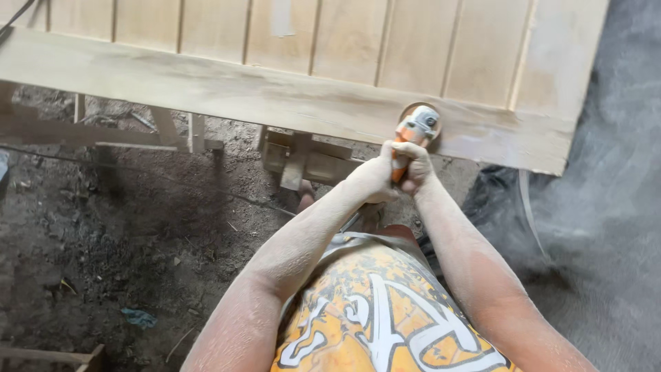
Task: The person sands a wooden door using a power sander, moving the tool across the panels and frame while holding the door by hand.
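— So, where do we have the angle grinder (413, 134) right now?

— Straight ahead of us, on the near bottom rail of the wooden door (206, 86). Its sanding disc sits flat on the rail, close to the door's right-hand corner, and the orange-and-grey body runs back from the disc toward our chest. So the long axis lies roughly across the rail, not along it.

— And our 2 hands?

— Both are wrapped shut around the orange handle, behind the grey head. The left hand (375, 176) clasps it from the left, the right hand (415, 165) from the right, and their fingers touch or overlap; we cannot tell which lies on top. Neither is clearly nearer the disc, though the right sits a touch further forward.

— What carries the door?

— It lies flat like a counter top on rough timber trestles (303, 158), with 1 support just left of our grip. Below is a dirt floor (103, 241), and sanding dust (606, 207) hangs thick to our right. Our forearms are powdered with it.
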